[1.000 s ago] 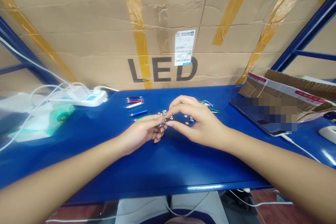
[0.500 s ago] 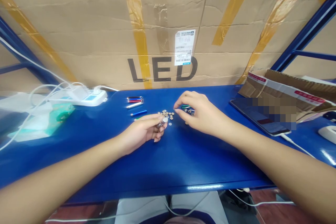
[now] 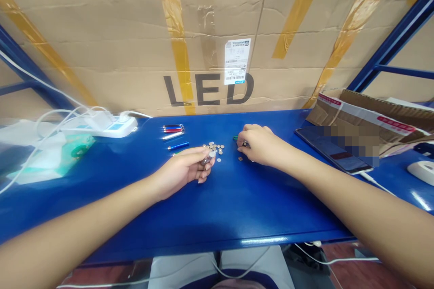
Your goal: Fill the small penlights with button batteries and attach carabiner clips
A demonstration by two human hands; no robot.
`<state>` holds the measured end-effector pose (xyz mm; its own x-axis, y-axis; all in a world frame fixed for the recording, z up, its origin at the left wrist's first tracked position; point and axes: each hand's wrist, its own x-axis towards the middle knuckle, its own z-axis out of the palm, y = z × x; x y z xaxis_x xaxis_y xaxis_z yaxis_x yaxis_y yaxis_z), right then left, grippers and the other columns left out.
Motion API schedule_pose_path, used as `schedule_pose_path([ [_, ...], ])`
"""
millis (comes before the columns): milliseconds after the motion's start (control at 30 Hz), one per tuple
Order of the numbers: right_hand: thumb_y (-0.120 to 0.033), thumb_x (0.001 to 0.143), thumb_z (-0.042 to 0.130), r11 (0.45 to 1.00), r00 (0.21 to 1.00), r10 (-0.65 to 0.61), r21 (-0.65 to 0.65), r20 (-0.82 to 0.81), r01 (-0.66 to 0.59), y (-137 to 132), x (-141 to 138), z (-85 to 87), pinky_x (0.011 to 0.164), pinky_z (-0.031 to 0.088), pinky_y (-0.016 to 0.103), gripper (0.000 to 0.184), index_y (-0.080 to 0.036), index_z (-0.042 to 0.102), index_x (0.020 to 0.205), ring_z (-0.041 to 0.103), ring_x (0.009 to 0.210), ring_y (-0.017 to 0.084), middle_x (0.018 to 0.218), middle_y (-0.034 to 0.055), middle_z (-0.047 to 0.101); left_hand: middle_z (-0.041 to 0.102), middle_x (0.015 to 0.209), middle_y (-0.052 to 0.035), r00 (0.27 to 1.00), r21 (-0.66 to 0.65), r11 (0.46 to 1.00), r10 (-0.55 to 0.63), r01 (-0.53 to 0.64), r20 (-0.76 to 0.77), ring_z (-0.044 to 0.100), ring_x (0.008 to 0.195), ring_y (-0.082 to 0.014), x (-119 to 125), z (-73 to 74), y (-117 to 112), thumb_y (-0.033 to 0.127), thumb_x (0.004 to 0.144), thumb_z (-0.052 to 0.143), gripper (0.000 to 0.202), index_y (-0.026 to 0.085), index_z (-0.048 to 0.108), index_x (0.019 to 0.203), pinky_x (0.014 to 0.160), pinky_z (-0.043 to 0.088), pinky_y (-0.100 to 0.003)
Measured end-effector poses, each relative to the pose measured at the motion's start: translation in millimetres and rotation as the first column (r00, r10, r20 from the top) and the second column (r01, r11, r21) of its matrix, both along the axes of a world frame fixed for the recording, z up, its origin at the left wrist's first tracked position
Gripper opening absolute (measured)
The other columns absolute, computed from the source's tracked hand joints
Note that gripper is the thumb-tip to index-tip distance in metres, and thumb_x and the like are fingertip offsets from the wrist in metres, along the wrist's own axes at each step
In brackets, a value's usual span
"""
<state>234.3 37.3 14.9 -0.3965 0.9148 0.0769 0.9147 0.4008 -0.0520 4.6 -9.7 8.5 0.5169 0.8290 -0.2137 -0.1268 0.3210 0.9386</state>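
Note:
My left hand [image 3: 188,165] is closed around a short dark cylinder [image 3: 207,158] with a pale round end, held between thumb and fingers; its exact kind does not show. Just beyond it lie several small round metal discs [image 3: 220,147], like button cells, and one silvery disc [image 3: 219,160] sits apart. My right hand [image 3: 258,144] reaches down to the table on the right, its thumb and fingers bent together over small metal bits that it partly hides. A green piece [image 3: 235,137] peeks out beside its fingers. One brownish disc [image 3: 240,159] lies below that hand.
Several slim coloured tubes [image 3: 178,146] lie in a column left of the discs on the blue table [image 3: 203,216]. A power strip [image 3: 118,126] with white cables stands far left, near a green-white packet [image 3: 64,158]. At right are a phone [image 3: 334,151] and a cardboard box [image 3: 359,113].
My right hand has moved down and slightly right, onto the small parts, and its fingers have drawn together. My left hand keeps its hold on the cylinder, nearly still.

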Motion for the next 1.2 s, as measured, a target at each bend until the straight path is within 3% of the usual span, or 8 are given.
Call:
schedule_pose_path([
  [133,-0.016,0.086,0.063,1.000,0.999,0.008,0.008,-0.039,-0.008,2.3,0.0,-1.1,0.079,0.044,0.038,0.010,-0.018,0.073,0.084,0.063,0.096,0.028,0.100,0.0116,0.066,0.049,0.072,-0.0020,1.000,0.000,1.000,-0.001,0.001,0.004,0.047,0.061,-0.0119,0.5,0.3,0.0,0.025,0.095,0.053,0.023,0.013,0.058,0.076,0.056,0.037,-0.024],
  [233,-0.015,0.084,0.065,0.998,0.973,0.068,0.028,-0.222,-0.063,0.2,-2.7,1.4,0.078,0.045,0.034,0.007,-0.017,0.071,0.080,0.062,0.090,0.023,0.096,0.0086,0.066,0.049,0.072,-0.0019,1.000,0.007,1.000,-0.006,0.006,0.002,0.047,0.061,-0.0117,0.2,-0.1,0.0,0.025,0.095,0.053,0.022,0.013,0.059,0.077,0.056,0.037,-0.024],
  [400,-0.033,0.084,0.070,0.950,0.653,0.115,-0.109,-0.749,-0.293,-16.5,-13.3,14.2,0.069,0.045,0.029,0.016,-0.017,0.067,0.080,0.057,0.071,0.014,0.081,0.0018,0.066,0.050,0.072,-0.0017,1.000,0.004,1.000,0.009,-0.009,-0.003,0.047,0.060,-0.0114,-0.1,-1.2,0.1,0.025,0.094,0.054,0.020,0.013,0.059,0.078,0.055,0.037,-0.023],
  [500,-0.043,0.080,0.074,0.905,0.504,0.068,-0.160,-0.861,-0.395,-26.0,-18.5,18.3,0.066,0.044,0.029,0.028,-0.016,0.067,0.079,0.053,0.068,0.013,0.077,0.0009,0.065,0.050,0.071,-0.0016,1.000,0.009,1.000,0.013,-0.013,-0.018,0.047,0.059,-0.0115,0.1,-2.5,0.5,0.025,0.092,0.056,0.019,0.013,0.059,0.077,0.055,0.037,-0.024],
  [600,-0.047,0.078,0.075,0.880,0.460,0.061,-0.170,-0.886,-0.444,-29.4,-21.6,16.3,0.070,0.044,0.029,0.032,-0.016,0.067,0.079,0.053,0.072,0.013,0.080,0.0015,0.066,0.050,0.070,-0.0016,0.999,0.025,1.000,0.009,-0.008,-0.037,0.047,0.058,-0.0115,0.3,-4.6,1.4,0.026,0.091,0.056,0.019,0.013,0.059,0.077,0.055,0.037,-0.024],
  [1000,-0.042,0.073,0.078,0.844,0.418,-0.127,-0.319,-0.899,-0.432,-22.1,-20.6,11.1,0.068,0.047,0.028,0.028,-0.017,0.068,0.080,0.059,0.070,0.012,0.078,0.0007,0.069,0.050,0.070,-0.0006,0.999,0.028,0.999,0.022,-0.020,-0.048,0.048,0.058,-0.0111,1.9,-4.0,1.7,0.028,0.090,0.060,0.018,0.013,0.060,0.079,0.054,0.038,-0.024],
  [1067,-0.037,0.077,0.074,0.874,0.490,-0.116,-0.323,-0.864,-0.362,-17.5,-18.2,10.3,0.062,0.044,0.026,0.021,-0.017,0.068,0.079,0.056,0.064,0.011,0.075,-0.0002,0.067,0.050,0.070,-0.0006,0.999,0.025,1.000,0.014,-0.013,-0.038,0.049,0.058,-0.0111,1.3,-4.3,1.5,0.027,0.091,0.058,0.019,0.013,0.059,0.078,0.055,0.038,-0.024],
  [1200,-0.023,0.075,0.071,0.945,0.799,0.033,-0.241,-0.600,-0.220,-7.4,-13.7,2.0,0.063,0.042,0.026,0.008,-0.017,0.068,0.071,0.055,0.065,0.013,0.072,0.0006,0.067,0.050,0.072,-0.0010,1.000,0.027,1.000,-0.003,0.004,-0.024,0.049,0.059,-0.0114,0.5,-5.5,1.6,0.027,0.092,0.057,0.020,0.013,0.058,0.077,0.055,0.038,-0.024],
])
